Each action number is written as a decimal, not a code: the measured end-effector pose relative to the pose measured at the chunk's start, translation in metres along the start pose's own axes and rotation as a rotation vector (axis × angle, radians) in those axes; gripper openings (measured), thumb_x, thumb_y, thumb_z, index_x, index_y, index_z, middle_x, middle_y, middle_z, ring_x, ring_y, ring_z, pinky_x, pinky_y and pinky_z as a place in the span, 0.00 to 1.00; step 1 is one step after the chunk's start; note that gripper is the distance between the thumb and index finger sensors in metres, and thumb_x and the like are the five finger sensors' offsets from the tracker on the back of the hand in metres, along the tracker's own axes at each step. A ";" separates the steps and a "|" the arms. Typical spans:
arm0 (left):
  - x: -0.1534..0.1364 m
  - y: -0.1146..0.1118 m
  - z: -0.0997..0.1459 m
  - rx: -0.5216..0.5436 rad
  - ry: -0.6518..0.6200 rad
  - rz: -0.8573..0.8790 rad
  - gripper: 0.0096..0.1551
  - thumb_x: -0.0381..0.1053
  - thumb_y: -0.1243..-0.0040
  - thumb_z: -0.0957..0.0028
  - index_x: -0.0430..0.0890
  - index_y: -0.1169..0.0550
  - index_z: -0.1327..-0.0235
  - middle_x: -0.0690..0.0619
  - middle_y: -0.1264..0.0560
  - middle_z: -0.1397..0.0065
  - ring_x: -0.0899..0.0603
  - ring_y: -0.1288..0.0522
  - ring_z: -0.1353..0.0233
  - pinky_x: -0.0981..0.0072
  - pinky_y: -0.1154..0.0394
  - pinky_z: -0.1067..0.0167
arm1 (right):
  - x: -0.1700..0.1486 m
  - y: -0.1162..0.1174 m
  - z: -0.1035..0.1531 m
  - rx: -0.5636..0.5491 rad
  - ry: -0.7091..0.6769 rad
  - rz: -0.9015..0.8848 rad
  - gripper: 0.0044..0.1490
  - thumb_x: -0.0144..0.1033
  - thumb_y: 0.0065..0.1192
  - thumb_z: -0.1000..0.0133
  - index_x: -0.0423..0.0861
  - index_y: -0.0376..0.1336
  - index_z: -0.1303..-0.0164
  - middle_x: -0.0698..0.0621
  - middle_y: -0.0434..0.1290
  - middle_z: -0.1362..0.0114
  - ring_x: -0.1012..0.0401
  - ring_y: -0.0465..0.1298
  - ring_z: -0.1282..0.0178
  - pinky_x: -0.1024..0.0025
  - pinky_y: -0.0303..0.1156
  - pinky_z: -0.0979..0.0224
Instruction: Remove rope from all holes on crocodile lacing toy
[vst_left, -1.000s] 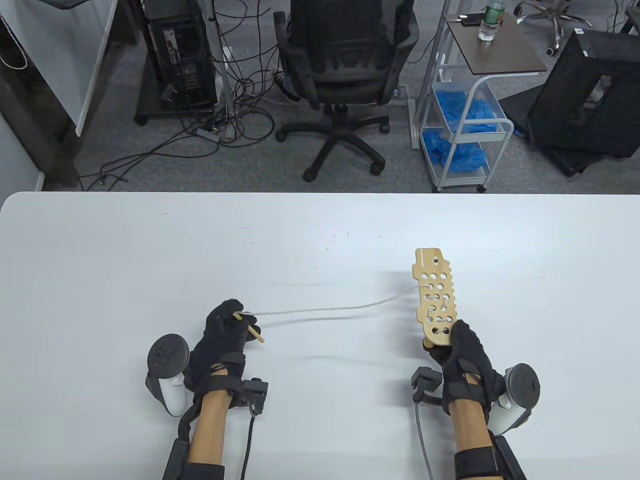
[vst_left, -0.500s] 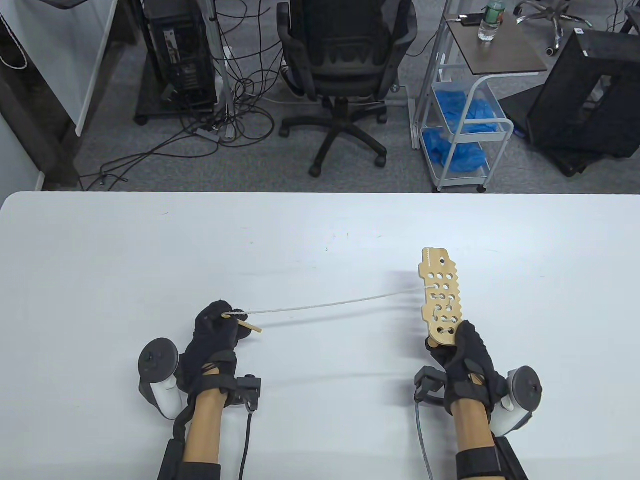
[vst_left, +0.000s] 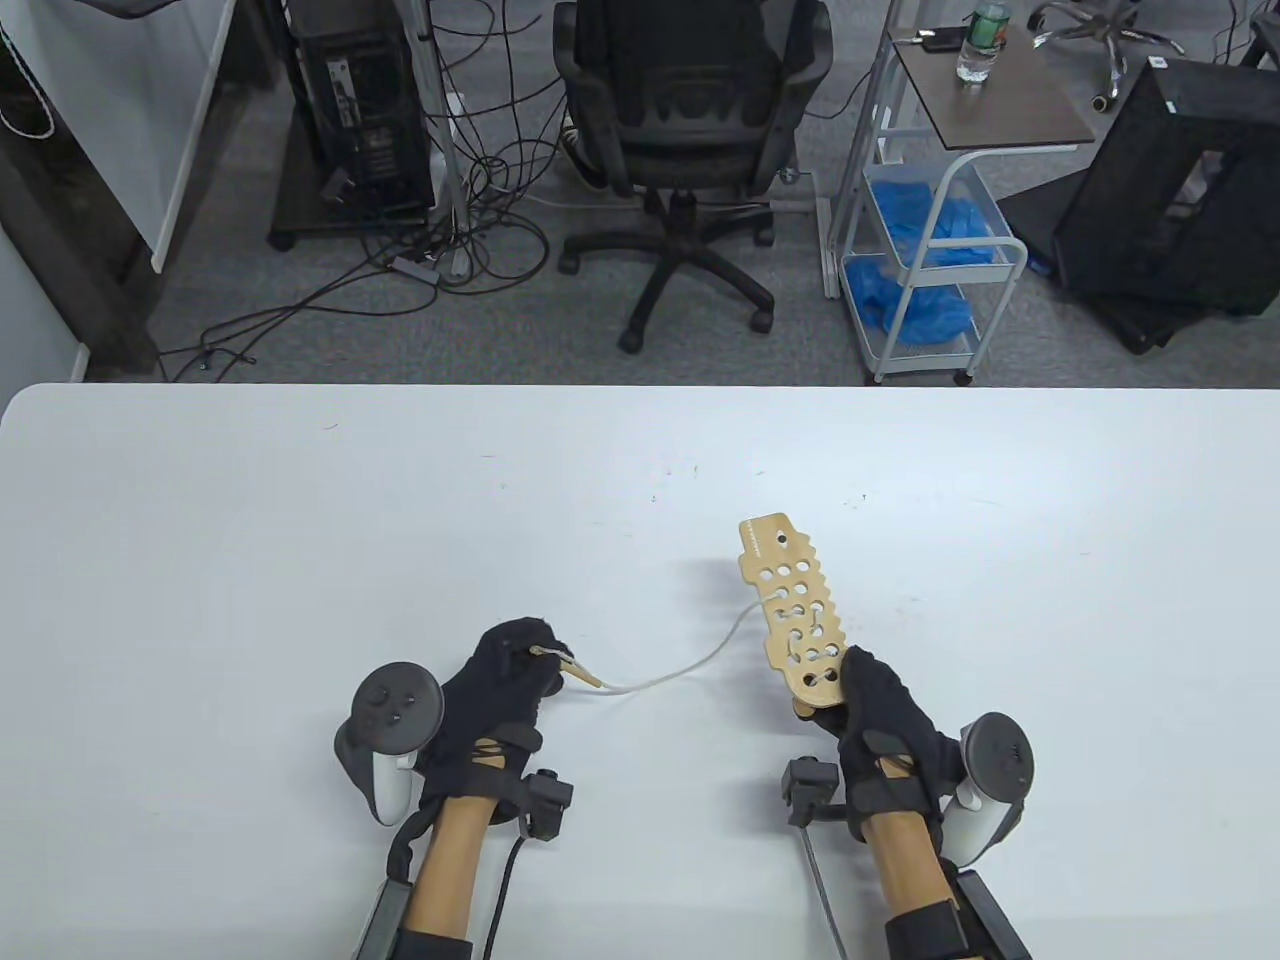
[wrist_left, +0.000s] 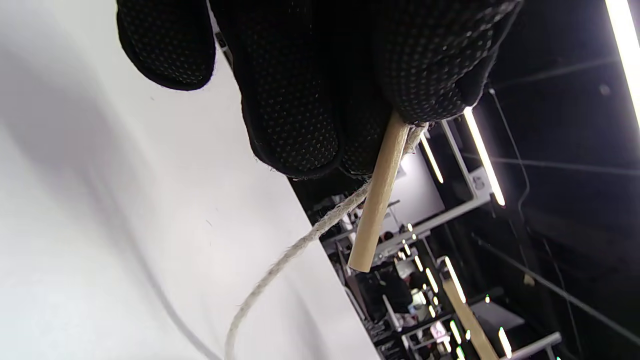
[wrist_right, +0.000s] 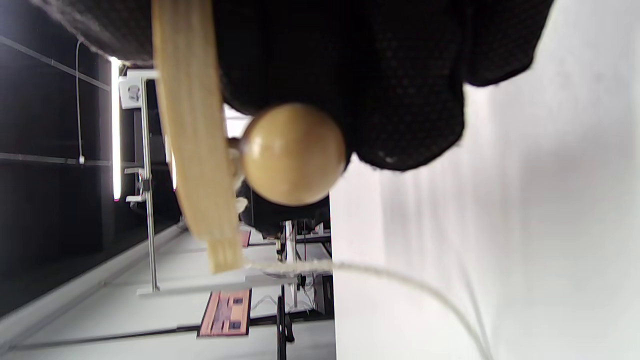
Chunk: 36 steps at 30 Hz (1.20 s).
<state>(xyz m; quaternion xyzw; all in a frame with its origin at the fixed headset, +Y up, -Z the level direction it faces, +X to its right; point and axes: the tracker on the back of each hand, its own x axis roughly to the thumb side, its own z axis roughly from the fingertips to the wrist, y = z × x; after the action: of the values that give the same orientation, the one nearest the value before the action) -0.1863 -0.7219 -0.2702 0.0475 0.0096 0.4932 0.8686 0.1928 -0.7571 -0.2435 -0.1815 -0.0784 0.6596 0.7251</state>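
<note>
My right hand (vst_left: 880, 715) grips the near end of the wooden crocodile lacing board (vst_left: 793, 607), held up off the white table (vst_left: 300, 520), its many holes facing the camera. A white rope (vst_left: 680, 668) is still laced through the lower holes and leaves the board's left edge, sagging toward my left hand (vst_left: 505, 680). That hand pinches the rope's wooden needle (vst_left: 582, 677) between thumb and fingertips. In the left wrist view the needle (wrist_left: 377, 195) and rope (wrist_left: 295, 250) hang below the fingers. The right wrist view shows the board (wrist_right: 195, 150) edge-on and a wooden bead (wrist_right: 293, 153) under it.
Beyond the table's far edge stand an office chair (vst_left: 690, 130), a wire cart with blue bags (vst_left: 930, 250), a computer tower (vst_left: 365, 100) and floor cables.
Both hands came closer together: the right hand moved the board left, the left hand moved right. The rope, taut before, now hangs slack in a curve.
</note>
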 end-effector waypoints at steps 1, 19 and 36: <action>0.003 -0.003 0.000 -0.006 -0.027 -0.030 0.24 0.54 0.31 0.53 0.63 0.21 0.41 0.59 0.12 0.45 0.52 0.12 0.48 0.41 0.24 0.36 | 0.000 0.005 0.001 0.020 -0.012 0.019 0.28 0.47 0.63 0.51 0.36 0.71 0.56 0.39 0.84 0.54 0.43 0.83 0.55 0.35 0.69 0.40; 0.037 -0.003 0.017 0.110 -0.234 -0.073 0.22 0.56 0.31 0.51 0.66 0.21 0.42 0.58 0.15 0.43 0.52 0.17 0.45 0.41 0.27 0.32 | -0.006 0.052 0.020 0.265 -0.135 0.208 0.28 0.47 0.64 0.52 0.35 0.73 0.58 0.38 0.85 0.56 0.42 0.83 0.57 0.35 0.70 0.41; 0.054 -0.012 0.024 0.127 -0.356 -0.365 0.21 0.55 0.30 0.51 0.65 0.18 0.43 0.57 0.17 0.39 0.50 0.18 0.41 0.38 0.29 0.31 | -0.003 0.055 0.022 0.296 -0.153 0.225 0.28 0.47 0.64 0.52 0.35 0.73 0.58 0.38 0.85 0.57 0.42 0.83 0.58 0.34 0.70 0.41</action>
<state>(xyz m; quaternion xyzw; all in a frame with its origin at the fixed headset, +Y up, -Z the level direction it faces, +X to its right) -0.1465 -0.6838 -0.2460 0.1856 -0.1041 0.3108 0.9263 0.1332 -0.7532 -0.2433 -0.0297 -0.0146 0.7527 0.6576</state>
